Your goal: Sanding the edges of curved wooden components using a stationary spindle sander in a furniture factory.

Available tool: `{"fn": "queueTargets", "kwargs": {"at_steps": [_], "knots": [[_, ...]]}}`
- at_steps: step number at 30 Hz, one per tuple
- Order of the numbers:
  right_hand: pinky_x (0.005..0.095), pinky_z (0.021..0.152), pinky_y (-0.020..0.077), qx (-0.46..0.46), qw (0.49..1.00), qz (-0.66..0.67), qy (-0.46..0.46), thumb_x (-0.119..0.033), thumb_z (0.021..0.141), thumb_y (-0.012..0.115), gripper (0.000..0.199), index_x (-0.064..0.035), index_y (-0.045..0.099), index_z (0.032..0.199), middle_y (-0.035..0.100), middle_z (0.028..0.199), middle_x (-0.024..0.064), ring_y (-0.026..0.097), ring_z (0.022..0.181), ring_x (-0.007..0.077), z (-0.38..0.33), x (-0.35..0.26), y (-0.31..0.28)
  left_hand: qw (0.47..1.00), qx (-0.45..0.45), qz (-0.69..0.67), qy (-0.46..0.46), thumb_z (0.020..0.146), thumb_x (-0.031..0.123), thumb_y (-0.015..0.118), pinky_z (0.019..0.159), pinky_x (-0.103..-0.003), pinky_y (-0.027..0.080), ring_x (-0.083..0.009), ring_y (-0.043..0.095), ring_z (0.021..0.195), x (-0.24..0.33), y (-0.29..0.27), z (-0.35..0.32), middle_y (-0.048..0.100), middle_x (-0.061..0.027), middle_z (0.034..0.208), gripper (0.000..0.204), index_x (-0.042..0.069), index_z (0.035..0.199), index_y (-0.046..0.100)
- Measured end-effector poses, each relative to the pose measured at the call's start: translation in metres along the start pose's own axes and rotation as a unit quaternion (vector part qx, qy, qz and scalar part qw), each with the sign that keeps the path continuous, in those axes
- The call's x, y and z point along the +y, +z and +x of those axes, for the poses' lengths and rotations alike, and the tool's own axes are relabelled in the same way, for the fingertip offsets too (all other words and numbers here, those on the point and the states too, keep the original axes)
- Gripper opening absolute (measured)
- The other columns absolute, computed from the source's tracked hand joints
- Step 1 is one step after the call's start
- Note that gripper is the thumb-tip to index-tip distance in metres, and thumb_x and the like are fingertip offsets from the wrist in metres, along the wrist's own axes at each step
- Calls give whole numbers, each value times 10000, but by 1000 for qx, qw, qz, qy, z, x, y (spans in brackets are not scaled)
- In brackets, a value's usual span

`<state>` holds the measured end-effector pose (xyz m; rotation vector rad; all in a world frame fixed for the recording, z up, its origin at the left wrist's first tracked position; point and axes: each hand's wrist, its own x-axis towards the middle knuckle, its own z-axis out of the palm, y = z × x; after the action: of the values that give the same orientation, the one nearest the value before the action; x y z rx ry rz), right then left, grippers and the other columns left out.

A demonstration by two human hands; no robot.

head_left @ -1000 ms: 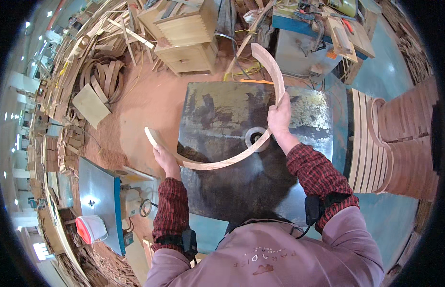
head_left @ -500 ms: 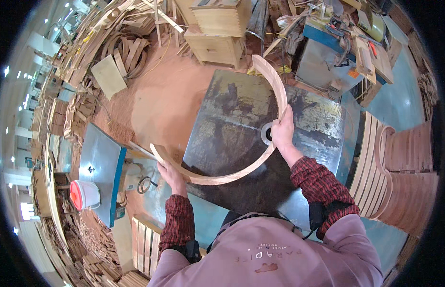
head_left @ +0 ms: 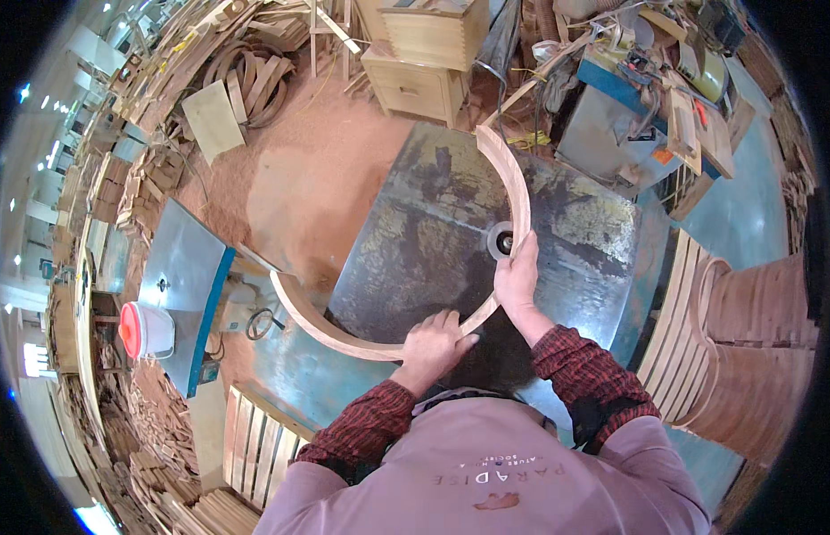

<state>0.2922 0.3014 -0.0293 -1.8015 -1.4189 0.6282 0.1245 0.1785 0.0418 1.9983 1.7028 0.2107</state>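
Note:
A pale semicircular wooden piece (head_left: 513, 174) lies over a dark, stained metal machine table (head_left: 406, 241). Its curve bulges toward me, and one end sticks out past the table's left edge. My left hand (head_left: 433, 349) is closed over the near bend of the arc, with the thumb pointing right. Farther right, my right hand (head_left: 518, 281) grips the arc's right side, close to the round spindle and collar (head_left: 501, 241) in the tabletop. The wood's inner or outer edge hides part of my fingers' undersides.
On the left stands a smaller metal table (head_left: 179, 276) with a red-lidded white bucket (head_left: 152, 330). Curved wooden panels (head_left: 758, 308) are stacked at the right beside slats. A wooden drawer cabinet (head_left: 415, 85) stands beyond the table. Sawdust covers the floor (head_left: 304, 178).
My left hand has shifted from the arc's left end to its near middle. The right hand and the wood have come slightly nearer to me, and the view has turned a little.

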Motion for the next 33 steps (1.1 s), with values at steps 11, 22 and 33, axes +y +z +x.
{"fn": "queueTargets", "kwargs": {"at_steps": [11, 22, 33], "knots": [[405, 1166, 400, -105, 990, 94, -12, -324, 1023, 590, 689, 19, 367, 1577, 542, 1500, 275, 542, 1393, 360, 127, 1, -3, 998, 44, 37, 0, 922, 431, 745, 601, -473, 584, -357, 723, 682, -5, 9, -5, 700, -161, 768, 406, 62, 821, 607], [348, 1262, 247, -212, 955, 194, -79, -129, 1084, 462, 558, -14, 338, 1616, 395, 1651, 171, 345, 1541, 263, 271, 8, 25, 988, 100, 63, 95, 851, 413, 809, 596, -442, 569, -311, 692, 642, -30, -6, 60, 644, -97, 704, 402, 87, 773, 586], [365, 1223, 342, -78, 990, 91, -77, -129, 1059, 503, 545, -78, 400, 1592, 484, 1595, 178, 464, 1477, 299, 165, 11, 17, 990, 14, 59, 127, 843, 436, 793, 668, -429, 527, -287, 677, 736, -85, -24, -5, 618, -60, 756, 384, 118, 779, 586]]}}
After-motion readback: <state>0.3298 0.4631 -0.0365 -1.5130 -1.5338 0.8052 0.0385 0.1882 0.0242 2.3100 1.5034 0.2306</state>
